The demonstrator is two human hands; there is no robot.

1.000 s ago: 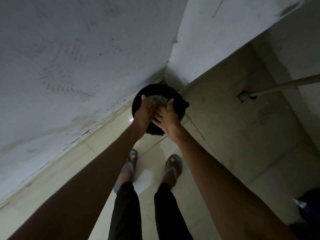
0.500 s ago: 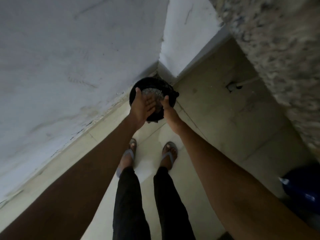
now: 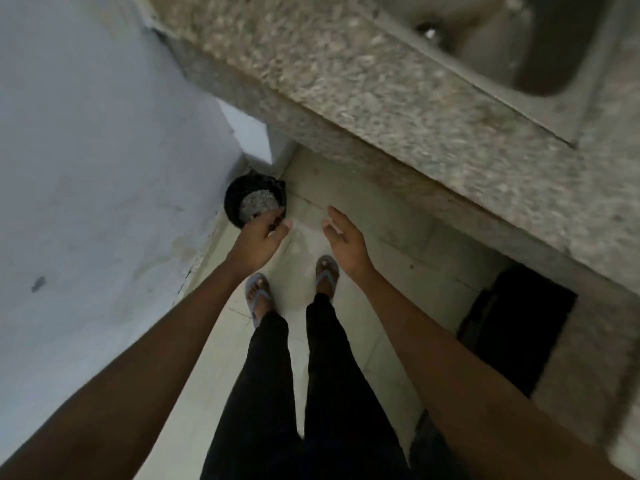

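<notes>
- Head view: a black bin point(image 3: 232, 199) stands on the floor point(image 3: 391, 271) in the corner, against the wall point(image 3: 104, 133). Crumpled grey material point(image 3: 258, 202) lies inside it.
- Left hand point(image 3: 258, 239): over the near rim of the bin. Grip apart, fingers loosely bent, nothing held. Contact with the rim cannot be told.
- Right hand point(image 3: 344, 239): right of the bin and clear of it. Grip apart, fingers spread.
- A granite counter point(image 3: 381, 81) with a steel sink point(image 3: 554, 39) runs along the right side.
</notes>
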